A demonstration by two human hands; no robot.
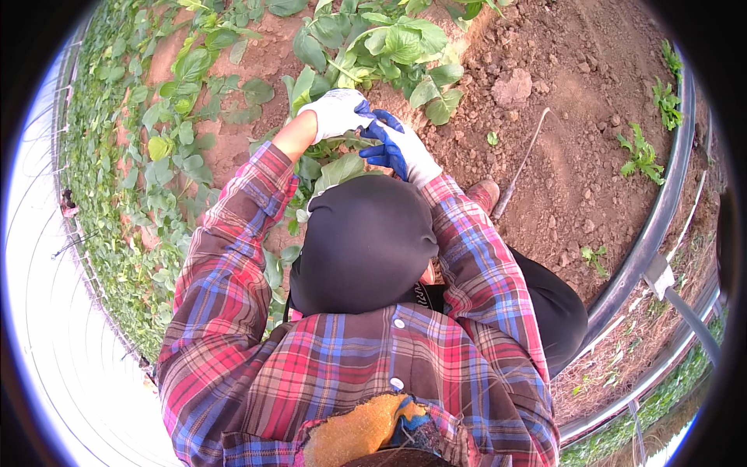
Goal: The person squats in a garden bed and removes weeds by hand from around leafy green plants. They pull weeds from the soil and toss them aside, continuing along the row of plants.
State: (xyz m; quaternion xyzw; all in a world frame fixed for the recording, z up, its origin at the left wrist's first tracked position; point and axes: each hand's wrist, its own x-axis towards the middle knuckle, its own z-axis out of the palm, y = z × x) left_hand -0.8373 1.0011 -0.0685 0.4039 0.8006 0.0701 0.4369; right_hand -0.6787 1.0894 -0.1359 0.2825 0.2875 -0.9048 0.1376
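Observation:
My left hand, in a white work glove with blue-coated fingers, is bent inward over the leafy plants. Its fingertips meet those of my right hand, which wears a matching glove. The right fingers are apart and curved, and I see nothing between them. Whether the left fingers pinch something small is hidden. Just beyond the hands grows a broad-leaved green plant. More large leaves spread below the hands, in front of my black-clad knee.
A thin hooked metal tool lies on the bare soil at right, beside a shoe. Dense leafy rows fill the left side. A dark curved pipe borders the bed, with small seedlings near it.

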